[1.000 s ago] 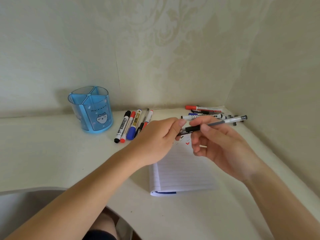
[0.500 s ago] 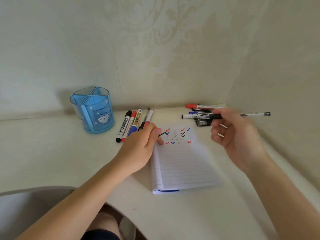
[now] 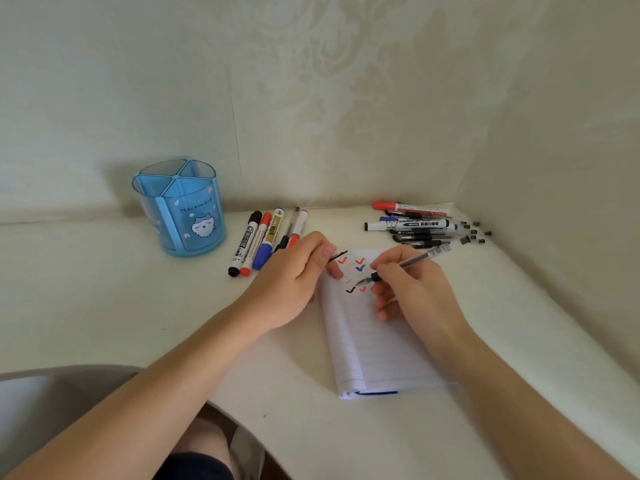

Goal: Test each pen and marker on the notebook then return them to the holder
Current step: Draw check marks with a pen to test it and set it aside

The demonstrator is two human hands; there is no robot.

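While our right grip [image 3: 415,296] pinches the pen [image 3: 412,262] low by its nib, tip at the ticks on the notebook [image 3: 374,351], we press lightly and stroke short; our left grip [image 3: 291,275] pinches the cap [image 3: 337,255] at the page edge; the holder [image 3: 180,209] stands well left.

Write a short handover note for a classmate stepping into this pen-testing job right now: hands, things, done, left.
Left hand pinches the cap and rests on the notebook. Right hand grips the pen, tip on the page.
Done: several red, blue and black ticks.
The holder looks empty; five pens and markers lie beside it, a pile in the far right corner.
Left: finish this tick, recap, test the rest, fill the holder.
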